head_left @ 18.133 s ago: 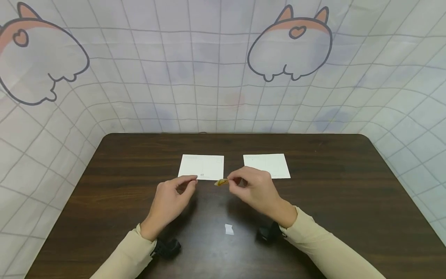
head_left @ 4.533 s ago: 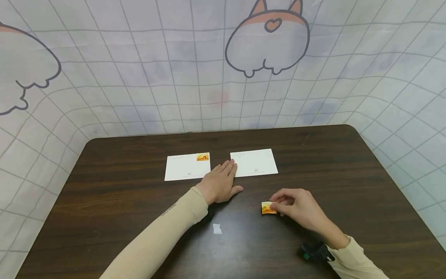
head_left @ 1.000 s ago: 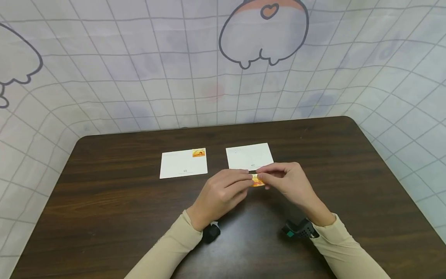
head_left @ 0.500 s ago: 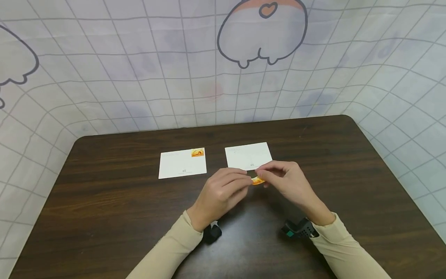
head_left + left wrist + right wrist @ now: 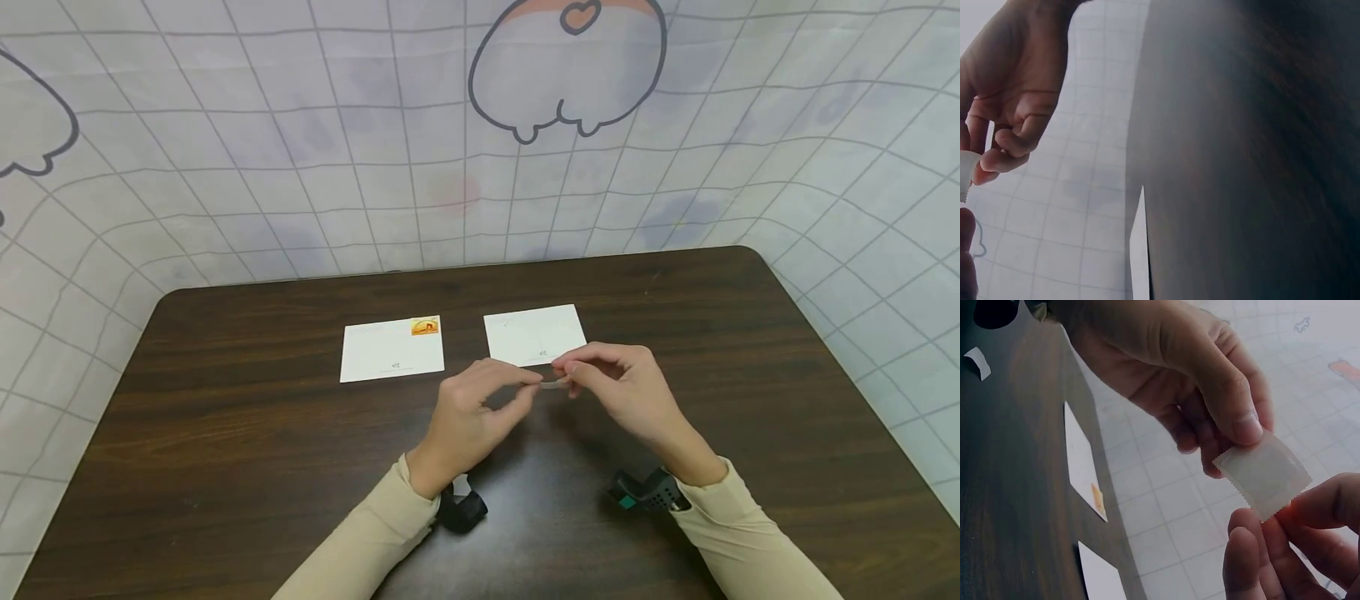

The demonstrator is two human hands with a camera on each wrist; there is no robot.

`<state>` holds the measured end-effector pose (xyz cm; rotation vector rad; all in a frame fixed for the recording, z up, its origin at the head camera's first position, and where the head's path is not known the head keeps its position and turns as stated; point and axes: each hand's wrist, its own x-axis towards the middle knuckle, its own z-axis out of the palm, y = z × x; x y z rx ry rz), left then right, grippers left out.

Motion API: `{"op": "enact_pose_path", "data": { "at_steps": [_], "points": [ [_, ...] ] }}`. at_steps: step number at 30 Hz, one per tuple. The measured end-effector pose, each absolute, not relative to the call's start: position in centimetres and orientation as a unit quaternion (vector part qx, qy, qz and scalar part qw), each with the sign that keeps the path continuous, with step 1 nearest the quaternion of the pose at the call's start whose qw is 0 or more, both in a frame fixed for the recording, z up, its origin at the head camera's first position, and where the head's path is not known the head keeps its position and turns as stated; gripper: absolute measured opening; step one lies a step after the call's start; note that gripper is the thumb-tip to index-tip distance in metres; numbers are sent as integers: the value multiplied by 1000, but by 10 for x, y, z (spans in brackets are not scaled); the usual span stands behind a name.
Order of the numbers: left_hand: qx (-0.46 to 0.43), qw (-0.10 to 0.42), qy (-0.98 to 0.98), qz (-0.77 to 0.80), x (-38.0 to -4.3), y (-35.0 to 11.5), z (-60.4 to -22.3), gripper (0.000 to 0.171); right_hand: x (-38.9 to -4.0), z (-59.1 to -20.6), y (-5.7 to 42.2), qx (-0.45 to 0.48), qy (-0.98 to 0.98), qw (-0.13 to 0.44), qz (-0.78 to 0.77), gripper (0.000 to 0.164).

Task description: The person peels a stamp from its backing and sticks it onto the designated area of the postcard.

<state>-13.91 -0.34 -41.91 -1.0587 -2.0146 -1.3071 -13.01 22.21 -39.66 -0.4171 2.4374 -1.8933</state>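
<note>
A postage stamp [image 5: 1264, 475] with toothed edges hangs between my two hands, its pale, plain side turned to the right wrist camera. My left hand [image 5: 472, 408] pinches one corner between thumb and fingers. At the opposite corner, my right hand [image 5: 630, 392] pinches it too. From the head view only the stamp's thin edge [image 5: 553, 385] shows. Just beyond the hands lies a white card [image 5: 531, 333], its lower right corner hidden by the right fingers. To its left is a second white card [image 5: 392, 354], with an orange stamp [image 5: 424, 327] at its upper right corner.
A small white paper scrap [image 5: 977, 364] lies on the dark wooden table [image 5: 225, 433], partly hidden by the left wrist camera [image 5: 461, 510] in the head view. A white gridded cloth [image 5: 337, 150] hangs behind the table.
The left card was bare at first and later bore a stamp. My right hand picked another stamp off the table; my left hand joined it. The held stamp has tilted, hiding its orange face.
</note>
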Motion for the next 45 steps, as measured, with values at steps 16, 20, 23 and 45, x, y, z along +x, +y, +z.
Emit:
{"op": "enact_pose_path", "data": {
  "at_steps": [16,20,23,45],
  "points": [
    [-217,64,-770,-596,-130,1,-416,8,-127,-396,221,-117,789,11,-603,7],
    [-158,-7,-760,-631,-128,0,-414,12,-126,-396,218,-113,782,8,-613,8],
    [-133,-46,-745,-652,-128,0,-415,16,-124,-396,216,-108,782,6,-614,9],
    [-147,-116,-747,-637,-126,-1,-420,19,-124,-406,212,-95,799,-54,-591,8]
  ]
}}
